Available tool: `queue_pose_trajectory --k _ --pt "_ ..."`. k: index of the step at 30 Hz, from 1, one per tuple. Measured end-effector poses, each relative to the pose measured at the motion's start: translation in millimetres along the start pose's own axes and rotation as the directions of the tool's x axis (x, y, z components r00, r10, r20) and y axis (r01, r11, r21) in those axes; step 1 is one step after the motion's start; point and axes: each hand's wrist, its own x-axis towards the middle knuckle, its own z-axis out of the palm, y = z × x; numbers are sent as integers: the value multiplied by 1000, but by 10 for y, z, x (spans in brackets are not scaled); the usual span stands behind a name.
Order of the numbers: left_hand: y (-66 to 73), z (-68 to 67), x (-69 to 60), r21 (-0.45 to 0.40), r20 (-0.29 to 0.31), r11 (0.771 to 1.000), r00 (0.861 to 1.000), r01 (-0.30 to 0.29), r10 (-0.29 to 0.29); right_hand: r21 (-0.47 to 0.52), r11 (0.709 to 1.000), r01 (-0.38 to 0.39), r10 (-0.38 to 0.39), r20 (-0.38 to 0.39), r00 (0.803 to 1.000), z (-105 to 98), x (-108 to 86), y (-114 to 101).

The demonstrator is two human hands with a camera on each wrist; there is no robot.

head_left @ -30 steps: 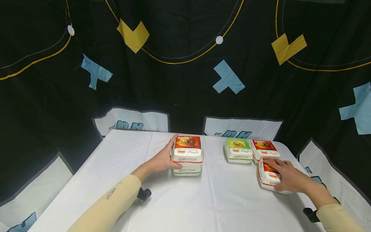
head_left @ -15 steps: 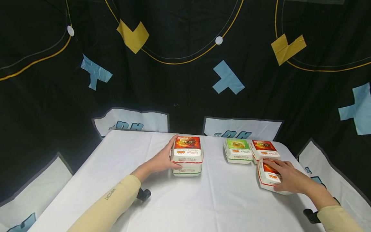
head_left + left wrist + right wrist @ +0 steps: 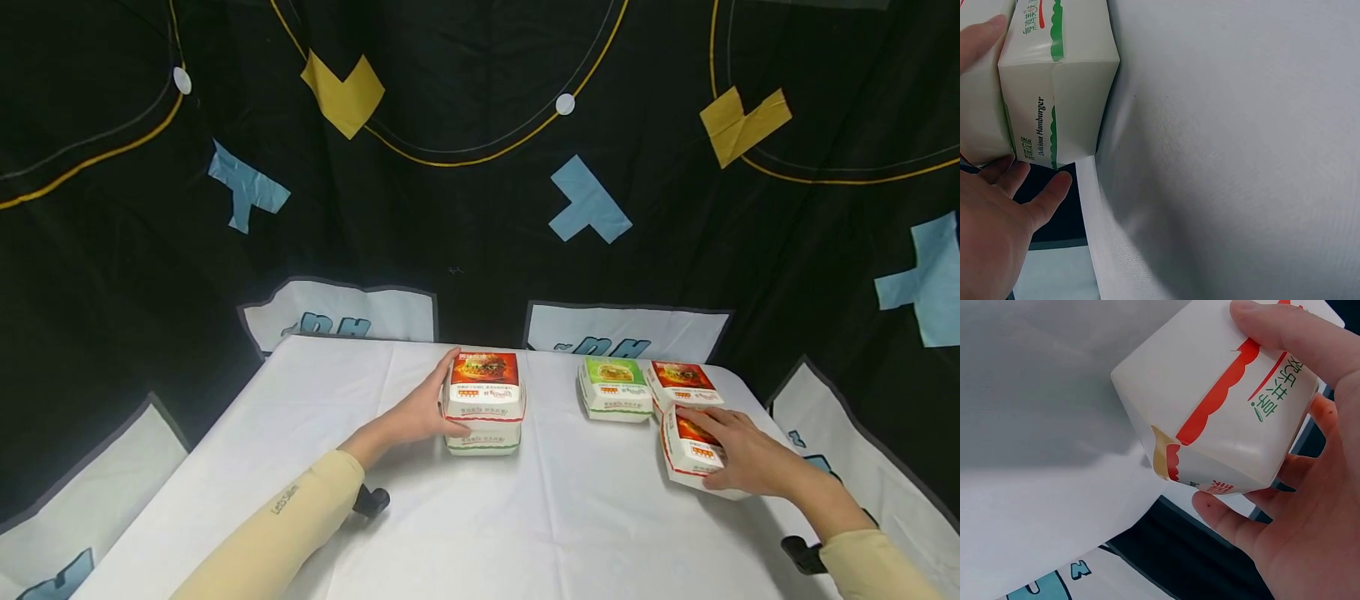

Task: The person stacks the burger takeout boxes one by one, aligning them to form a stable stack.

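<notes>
My left hand (image 3: pixel 420 412) (image 3: pixel 991 225) grips the sides of a red-topped burger box (image 3: pixel 486 400) (image 3: pixel 982 115), thumb on the near side and fingers round the back. That box sits squarely on a green-trimmed box (image 3: pixel 483 443) (image 3: pixel 1079 94). On the right, my right hand (image 3: pixel 753 458) (image 3: pixel 1310 525) holds another red-topped box (image 3: pixel 686 457) (image 3: pixel 1229 415) between thumb and fingers. The held box is turned at an angle; whether its base touches the cloth, I cannot tell. Part of its lid is hidden under my hand.
Just behind the right-hand box stand a green-topped box (image 3: pixel 617 390) and a red-topped box (image 3: pixel 684 385), side by side. A white cloth covers the table (image 3: pixel 480 533). Beyond its back edge hangs a black curtain (image 3: pixel 480 233) with tape pieces on it.
My right hand and its box have shifted slightly to the left and away from me. The left hand and the stack have not visibly moved.
</notes>
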Motion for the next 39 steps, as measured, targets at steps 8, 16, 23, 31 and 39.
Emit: queue_pose_trajectory --k 8,16,23,31,39 --pt "6 -1 -10 -5 -3 1000 1000 7 -7 9 999 33 -33 -27 999 -58 3 -103" --pt "23 1 -17 14 -7 1000 1000 25 -25 12 999 50 -49 -22 999 -91 32 -192" --pt "44 -9 -2 23 -9 999 1000 27 -26 -3 997 71 -71 -42 997 -145 45 -243" --pt "65 -3 -28 10 -7 1000 1000 24 -24 15 997 77 -77 -38 996 -181 69 -300" --pt "73 4 -35 16 -5 999 999 44 -44 9 995 99 -99 -51 994 -220 87 -349"
